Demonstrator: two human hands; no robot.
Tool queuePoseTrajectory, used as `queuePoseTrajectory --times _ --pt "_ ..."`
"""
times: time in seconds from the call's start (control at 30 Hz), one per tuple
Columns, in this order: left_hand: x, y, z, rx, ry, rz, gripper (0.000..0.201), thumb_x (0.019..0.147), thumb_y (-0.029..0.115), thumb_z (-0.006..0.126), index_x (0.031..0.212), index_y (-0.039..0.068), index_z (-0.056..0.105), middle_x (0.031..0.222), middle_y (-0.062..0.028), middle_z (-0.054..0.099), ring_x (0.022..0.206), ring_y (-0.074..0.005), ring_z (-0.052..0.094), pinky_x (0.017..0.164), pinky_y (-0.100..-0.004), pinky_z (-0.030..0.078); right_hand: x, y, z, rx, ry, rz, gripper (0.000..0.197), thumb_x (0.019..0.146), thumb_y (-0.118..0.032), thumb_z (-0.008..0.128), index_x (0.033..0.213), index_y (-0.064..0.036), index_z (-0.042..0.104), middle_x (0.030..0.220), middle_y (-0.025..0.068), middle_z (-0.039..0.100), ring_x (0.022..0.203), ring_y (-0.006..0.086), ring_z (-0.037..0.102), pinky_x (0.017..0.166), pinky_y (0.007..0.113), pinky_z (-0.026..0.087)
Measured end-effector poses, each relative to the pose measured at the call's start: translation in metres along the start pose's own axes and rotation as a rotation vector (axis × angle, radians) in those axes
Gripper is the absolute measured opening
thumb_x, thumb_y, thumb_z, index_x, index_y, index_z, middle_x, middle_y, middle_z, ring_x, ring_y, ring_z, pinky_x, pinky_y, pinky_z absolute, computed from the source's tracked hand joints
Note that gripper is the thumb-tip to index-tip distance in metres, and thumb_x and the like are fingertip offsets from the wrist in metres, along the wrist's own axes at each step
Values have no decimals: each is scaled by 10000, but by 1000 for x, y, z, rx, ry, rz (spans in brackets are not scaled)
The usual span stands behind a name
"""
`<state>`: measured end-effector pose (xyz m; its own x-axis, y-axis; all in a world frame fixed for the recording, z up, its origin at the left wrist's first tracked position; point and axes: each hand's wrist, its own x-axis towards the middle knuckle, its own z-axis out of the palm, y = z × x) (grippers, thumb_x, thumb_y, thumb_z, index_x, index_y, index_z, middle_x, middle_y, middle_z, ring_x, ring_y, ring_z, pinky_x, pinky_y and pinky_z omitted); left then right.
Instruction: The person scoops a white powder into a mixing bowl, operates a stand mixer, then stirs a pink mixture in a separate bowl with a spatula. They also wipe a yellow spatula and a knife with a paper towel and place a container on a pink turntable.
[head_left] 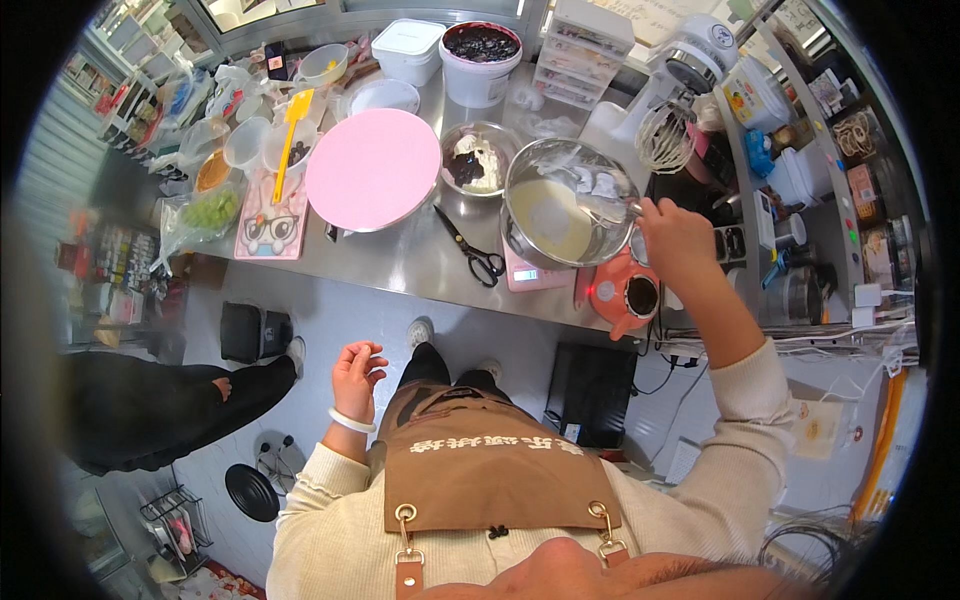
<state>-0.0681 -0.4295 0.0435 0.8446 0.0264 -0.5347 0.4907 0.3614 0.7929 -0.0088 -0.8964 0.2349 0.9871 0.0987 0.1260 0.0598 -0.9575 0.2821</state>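
My right hand is closed on a shiny handle at the right rim of a steel mixing bowl. Whether that handle belongs to the bowl or to the cream-smeared utensil inside is unclear. Pale liquid cream lies in the bowl, with thicker white cream at its far right. A pink digital scale shows from under the bowl. My left hand hangs in front of the apron, off the table, fingers loosely bent and apart, nothing in it. Black scissors lie left of the scale.
Left of the bowl stand a smaller bowl with cream and dark filling, and a pink round board. A coral kettle stands near the front edge. Behind are a dark-jam tub and a stand mixer. Another person's leg is at left.
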Motion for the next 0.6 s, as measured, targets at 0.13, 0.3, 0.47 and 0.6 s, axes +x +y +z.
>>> queuePoseTrajectory --times 0.13,0.3,0.47,0.6 --pt "14 3 2 35 -38 11 78 991 196 576 1007 124 603 983 -39 671 784 -134 643 660 -268 504 -40 7 15 113 77 252 209 948 -253 569 1073 -99 635 842 116 650 738 339 658 641 432 517" --pt "36 22 17 34 -156 -17 83 995 178 566 1031 112 600 1013 -52 669 817 -142 649 674 -269 508 -66 -15 59 712 203 501 298 995 -281 538 1173 -57 624 765 76 647 649 218 624 569 341 462" --pt "45 46 39 115 -413 -14 148 998 179 565 1081 75 632 1056 -45 665 868 -131 644 742 -275 518 -54 -142 75 1770 229 947 300 1002 -225 575 1226 -27 598 801 -38 589 655 28 511 548 165 373" --pt "44 54 29 191 -664 86 254 992 162 595 1223 56 612 1144 -20 646 990 -116 623 824 -272 504 -15 -272 60 2165 43 475 358 1010 -198 481 1329 -40 520 866 -9 568 623 24 431 498 168 318"
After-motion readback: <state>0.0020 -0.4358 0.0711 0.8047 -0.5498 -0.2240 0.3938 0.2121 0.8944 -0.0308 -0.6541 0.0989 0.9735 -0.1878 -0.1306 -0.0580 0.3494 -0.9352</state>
